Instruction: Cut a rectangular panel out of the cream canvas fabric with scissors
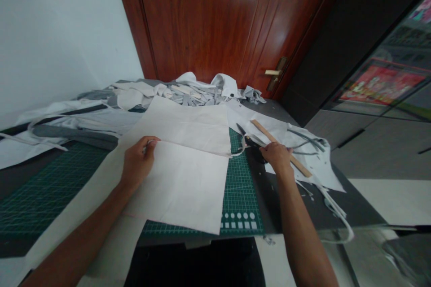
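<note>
Left hand pinches a white fabric panel on a green cutting mat; right hand, grip unclear, sits on a wooden ruler just beside scissors.

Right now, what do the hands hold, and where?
The left hand pinches a white fabric panel by its edge; whether the right hand grips the wooden ruler cannot be told.

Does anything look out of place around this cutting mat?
Yes, a heap of fabric scraps is piled against the bottom of the wooden door. It looks odd because it seems likely to get in the door's way.
</note>
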`<state>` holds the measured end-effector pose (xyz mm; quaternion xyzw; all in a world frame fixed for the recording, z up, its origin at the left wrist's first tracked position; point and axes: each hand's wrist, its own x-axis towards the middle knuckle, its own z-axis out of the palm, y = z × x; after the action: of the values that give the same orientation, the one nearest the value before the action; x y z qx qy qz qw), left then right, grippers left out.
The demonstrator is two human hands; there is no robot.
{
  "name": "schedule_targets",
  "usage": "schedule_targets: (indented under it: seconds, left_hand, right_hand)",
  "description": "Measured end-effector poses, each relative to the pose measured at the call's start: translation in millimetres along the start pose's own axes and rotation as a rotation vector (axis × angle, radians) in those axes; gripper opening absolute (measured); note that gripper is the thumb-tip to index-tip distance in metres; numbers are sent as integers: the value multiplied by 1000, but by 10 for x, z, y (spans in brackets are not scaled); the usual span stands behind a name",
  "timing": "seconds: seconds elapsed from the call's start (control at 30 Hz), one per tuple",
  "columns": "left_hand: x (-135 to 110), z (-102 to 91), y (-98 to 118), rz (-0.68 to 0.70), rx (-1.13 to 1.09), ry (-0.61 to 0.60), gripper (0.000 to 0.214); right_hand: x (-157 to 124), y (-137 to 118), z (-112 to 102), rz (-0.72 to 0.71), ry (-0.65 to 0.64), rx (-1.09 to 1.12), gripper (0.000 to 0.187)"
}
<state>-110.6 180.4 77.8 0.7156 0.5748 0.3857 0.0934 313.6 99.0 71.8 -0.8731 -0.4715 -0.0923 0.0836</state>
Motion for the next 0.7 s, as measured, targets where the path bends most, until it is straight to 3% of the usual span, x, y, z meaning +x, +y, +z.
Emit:
schedule_targets:
  seconds: [0.23, 0.33, 0.43, 0.57, 0.7]
  left_hand:
    - [40, -70, -127, -7, 109, -4, 28]
    - [-48, -119, -79, 64, 161, -1, 35]
    - [-292, -106, 57, 241, 187, -24, 42]
    - [-769, 34, 307, 510, 82, -230, 39]
    - [-1140, 209, 517, 582, -11, -443, 41]
  right_hand:
    - [-51, -68, -61, 1, -96, -76, 36]
    - [-77, -93, -111, -35, -119, -97, 34]
    - [-85, -30, -178, -68, -157, -125, 32]
    - [-78, 229, -292, -123, -219, -159, 35]
    - [-93, 637, -494, -189, -261, -218, 27]
